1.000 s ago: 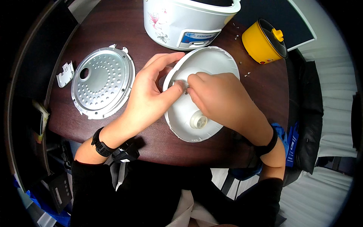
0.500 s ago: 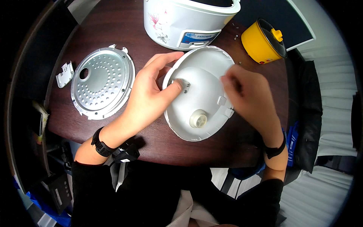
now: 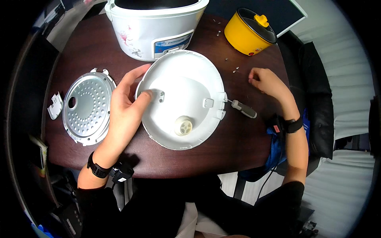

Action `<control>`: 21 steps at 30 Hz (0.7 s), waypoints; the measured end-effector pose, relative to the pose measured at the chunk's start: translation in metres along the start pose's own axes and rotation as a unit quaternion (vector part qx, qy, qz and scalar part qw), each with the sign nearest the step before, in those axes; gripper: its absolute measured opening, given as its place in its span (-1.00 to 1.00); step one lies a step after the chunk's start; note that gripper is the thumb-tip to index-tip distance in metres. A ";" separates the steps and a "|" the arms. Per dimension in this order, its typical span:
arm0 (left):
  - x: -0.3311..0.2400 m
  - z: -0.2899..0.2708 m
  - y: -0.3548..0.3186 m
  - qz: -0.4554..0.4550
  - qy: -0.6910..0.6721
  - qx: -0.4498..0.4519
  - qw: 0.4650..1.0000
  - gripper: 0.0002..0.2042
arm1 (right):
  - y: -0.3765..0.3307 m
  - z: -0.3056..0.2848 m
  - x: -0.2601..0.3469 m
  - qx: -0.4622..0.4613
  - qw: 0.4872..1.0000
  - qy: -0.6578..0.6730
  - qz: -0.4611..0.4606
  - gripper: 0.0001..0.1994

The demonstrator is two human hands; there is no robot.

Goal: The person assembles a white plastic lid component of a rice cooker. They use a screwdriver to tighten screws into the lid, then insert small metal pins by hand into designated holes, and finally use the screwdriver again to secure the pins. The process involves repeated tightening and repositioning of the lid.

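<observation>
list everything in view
rice cooker body: 1, white, table's far side
lid shell: 1, white, centre
metal disc: 1, silver, left
plastic piece: 1, white, left of disc
pot: 1, yellow, far right
screwdriver: 1, grey handle, right of shell
screws: several, silvery, near pot
table: 1, dark brown, underneath
curtain: 1, white, right edge
wristbands: 2, black, wrists
sleeves: 2, black, lower edge
left hand: 1, bare, holding lid shell
right hand: 1, bare, over table's right

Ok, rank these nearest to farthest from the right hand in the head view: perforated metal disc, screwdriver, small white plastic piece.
1. Screwdriver, right of the white shell.
2. Perforated metal disc, left of the left hand.
3. Small white plastic piece, left of the disc.
</observation>
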State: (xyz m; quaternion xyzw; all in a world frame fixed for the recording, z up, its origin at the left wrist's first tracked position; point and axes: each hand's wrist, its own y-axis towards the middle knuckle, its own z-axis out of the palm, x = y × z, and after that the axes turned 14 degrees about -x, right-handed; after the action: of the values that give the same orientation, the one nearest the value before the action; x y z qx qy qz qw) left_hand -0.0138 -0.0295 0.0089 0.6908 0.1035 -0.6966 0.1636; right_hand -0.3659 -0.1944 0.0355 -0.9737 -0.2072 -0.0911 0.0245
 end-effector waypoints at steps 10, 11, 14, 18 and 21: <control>0.001 -0.002 0.003 -0.001 -0.004 0.008 1.000 -0.52 | 0.042 0.030 -0.003 0.008 0.996 0.083 -0.018 -0.89; 0.001 -0.001 0.003 0.000 -0.007 0.010 1.000 -0.52 | 0.043 0.031 -0.003 0.009 0.996 0.086 -0.014 -0.89; 0.000 -0.002 0.003 -0.002 -0.012 0.012 1.000 -0.52 | 0.044 0.036 -0.001 -0.008 0.996 0.091 -0.017 -0.88; 0.000 -0.001 0.003 -0.011 -0.016 0.011 1.000 -0.52 | 0.046 0.037 -0.019 -0.079 0.994 0.057 -0.044 -0.86; 0.000 -0.002 0.003 -0.014 -0.012 0.011 1.000 -0.52 | 0.047 0.037 -0.024 -0.075 0.996 0.036 -0.036 -0.84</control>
State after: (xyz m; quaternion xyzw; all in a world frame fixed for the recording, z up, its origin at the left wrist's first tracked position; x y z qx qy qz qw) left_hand -0.0112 -0.0319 0.0086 0.6828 0.1034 -0.7080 0.1477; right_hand -0.3625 -0.2440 -0.0058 -0.9610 -0.2333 -0.1419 -0.0442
